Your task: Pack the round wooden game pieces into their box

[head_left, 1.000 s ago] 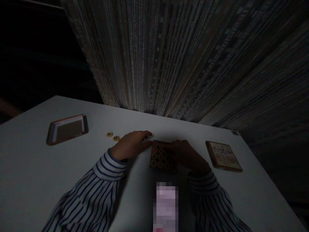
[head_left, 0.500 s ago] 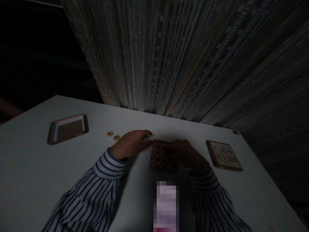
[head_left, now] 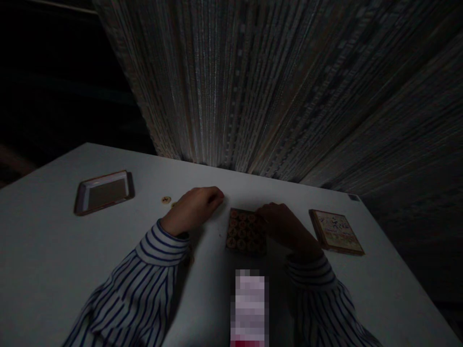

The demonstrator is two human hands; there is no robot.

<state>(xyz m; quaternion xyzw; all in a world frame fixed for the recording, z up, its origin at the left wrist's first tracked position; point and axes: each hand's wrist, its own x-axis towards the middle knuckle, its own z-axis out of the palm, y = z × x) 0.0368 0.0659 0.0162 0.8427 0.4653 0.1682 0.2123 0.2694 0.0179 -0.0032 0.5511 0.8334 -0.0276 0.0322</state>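
Observation:
A small square box (head_left: pixel 228 230) sits on the table before me, with rows of round wooden xiangqi pieces (head_left: pixel 241 233) inside. My right hand (head_left: pixel 284 222) is curled at the box's upper right corner, fingertips low at its edge; what they grip, if anything, is too dark to see. Left of the box, clear of it, my left hand (head_left: pixel 195 207) is closed with thumb and fingers together; anything in them is hidden. Just beyond the left hand lies a pale loose piece (head_left: pixel 166 199), and a second one is partly covered by that hand.
An upturned tray-like lid (head_left: pixel 78 198) lies at the far left of the white table (head_left: pixel 108 260). On the right is a flat box with a printed cover (head_left: pixel 338 231). A striped curtain (head_left: pixel 231 96) hangs behind the table. Dark small objects show beside my left cuff.
My left hand has drawn away from the box to the left and closed its fingers. My right hand has shifted back toward the box's right edge, uncovering more pieces.

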